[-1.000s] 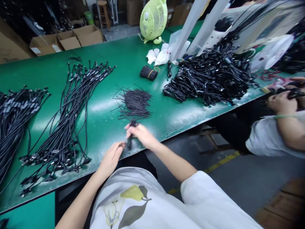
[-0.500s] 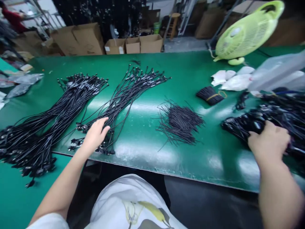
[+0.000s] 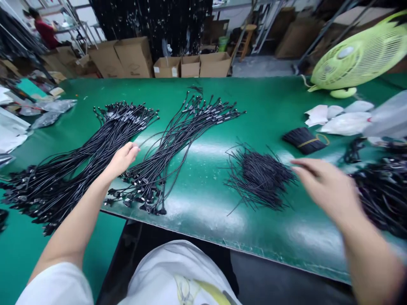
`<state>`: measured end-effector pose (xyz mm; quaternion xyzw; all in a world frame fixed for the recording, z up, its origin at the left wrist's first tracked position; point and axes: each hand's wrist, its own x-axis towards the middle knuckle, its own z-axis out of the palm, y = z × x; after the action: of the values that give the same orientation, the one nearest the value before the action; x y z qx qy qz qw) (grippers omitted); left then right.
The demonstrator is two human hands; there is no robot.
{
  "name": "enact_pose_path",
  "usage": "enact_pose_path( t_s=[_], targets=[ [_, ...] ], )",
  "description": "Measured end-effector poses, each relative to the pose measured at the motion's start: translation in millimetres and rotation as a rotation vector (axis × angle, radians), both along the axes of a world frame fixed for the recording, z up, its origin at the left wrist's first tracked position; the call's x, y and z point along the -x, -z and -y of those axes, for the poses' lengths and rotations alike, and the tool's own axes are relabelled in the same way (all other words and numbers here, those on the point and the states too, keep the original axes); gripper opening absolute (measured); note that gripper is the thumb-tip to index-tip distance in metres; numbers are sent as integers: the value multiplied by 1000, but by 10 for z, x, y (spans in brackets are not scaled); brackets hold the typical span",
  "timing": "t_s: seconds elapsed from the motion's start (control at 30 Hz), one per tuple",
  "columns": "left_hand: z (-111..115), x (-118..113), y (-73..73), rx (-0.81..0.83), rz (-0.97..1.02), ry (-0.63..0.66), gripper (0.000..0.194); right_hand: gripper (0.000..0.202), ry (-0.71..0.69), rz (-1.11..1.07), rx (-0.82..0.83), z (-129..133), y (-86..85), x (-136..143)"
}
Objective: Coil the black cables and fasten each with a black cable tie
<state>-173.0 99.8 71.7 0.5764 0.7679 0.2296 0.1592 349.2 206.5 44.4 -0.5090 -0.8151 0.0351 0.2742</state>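
My left hand (image 3: 124, 159) is closed, its fingertips pressed together at a black cable (image 3: 152, 137) that arcs off to the right. Below and beside it lies a smaller bundle of black cables (image 3: 178, 140) with plugs at the near end. A larger bundle of the same cables (image 3: 95, 146) spreads on the left. My right hand (image 3: 327, 188), slightly blurred, hovers with fingers stretched and a little apart, nothing visible in them. Its fingertips are near the right edge of a pile of thin black strips (image 3: 262, 176). Behind that hand is a tangled heap of black cables (image 3: 384, 195).
A banded bundle of black strips (image 3: 304, 140) lies behind the right hand, near white crumpled pieces (image 3: 345, 123) and clear plastic (image 3: 391, 114). A green fan (image 3: 359, 55) stands back right. Cardboard boxes (image 3: 133, 57) are beyond the green table (image 3: 203, 224). A person (image 3: 44, 29) is far left.
My right hand has left the cable heap and moved left toward the strip pile. My left hand has shifted slightly up and left, its fingers now together. The view has turned a little left.
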Motion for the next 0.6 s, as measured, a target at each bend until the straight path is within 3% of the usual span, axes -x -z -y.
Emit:
enact_pose_path(
  t_s=[0.1, 0.17, 0.2, 0.27, 0.33, 0.43, 0.5, 0.6],
  targets=[
    [378, -472, -460, 110, 106, 282, 41, 50, -322, -129, 83, -34, -64, 1308],
    [657, -657, -702, 188, 121, 394, 45, 58, -576, -8, 69, -78, -82, 2114],
    [794, -674, -781, 204, 128, 400, 45, 47, -638, 99, 52, -124, -87, 2437],
    [1048, -557, -845, 224, 172, 327, 44, 20, -597, 294, 64, -273, -127, 2876],
    [1248, -304, -797, 191, 268, 164, 40, 16, -480, 326, 45, -464, -257, 3055],
    [1419, 44, -597, 81, 509, -48, 29, 25, -332, 173, -139, -665, -663, 3018],
    [1470, 117, -452, 52, 740, -84, 28, 33, -279, 62, -288, -695, -1007, 2912],
    [1493, 34, -310, 37, 1130, -25, 35, 45, -239, 13, -439, -713, -1408, 2646]
  ],
)
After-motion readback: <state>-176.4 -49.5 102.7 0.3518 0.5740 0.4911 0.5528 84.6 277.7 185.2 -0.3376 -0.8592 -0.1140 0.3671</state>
